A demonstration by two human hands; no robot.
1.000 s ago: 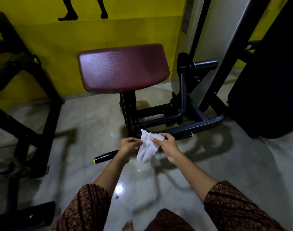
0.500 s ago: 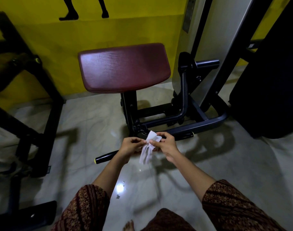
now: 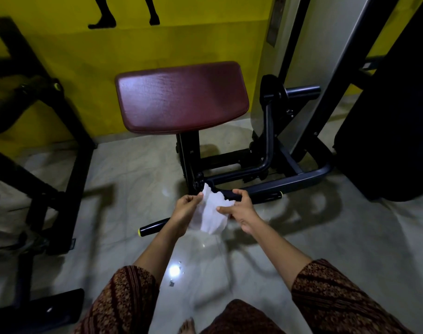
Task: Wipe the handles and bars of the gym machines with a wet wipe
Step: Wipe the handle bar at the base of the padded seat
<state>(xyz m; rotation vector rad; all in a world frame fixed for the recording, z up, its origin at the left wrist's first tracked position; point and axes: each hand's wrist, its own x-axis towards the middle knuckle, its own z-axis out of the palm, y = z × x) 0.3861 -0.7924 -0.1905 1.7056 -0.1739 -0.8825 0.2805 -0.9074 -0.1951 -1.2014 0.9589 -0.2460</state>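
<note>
The crumpled white wet wipe (image 3: 211, 213) now spreads wider than before, and the left hand (image 3: 185, 208) and right hand (image 3: 244, 209) pinching it sit farther apart.

A white crumpled wet wipe (image 3: 211, 213) is hanging between the left hand (image 3: 185, 208) and the right hand (image 3: 241, 210), both pinching it, just before a black metal handle bar (image 3: 263, 195) that is running left to right low over the pale glossy stone floor (image 3: 123, 179). Behind the bar, a maroon padded rectangular rest (image 3: 181, 97) is standing on its post against the yellow painted wall (image 3: 157, 44). A black metal frame (image 3: 49, 165) is standing at the left.
</note>
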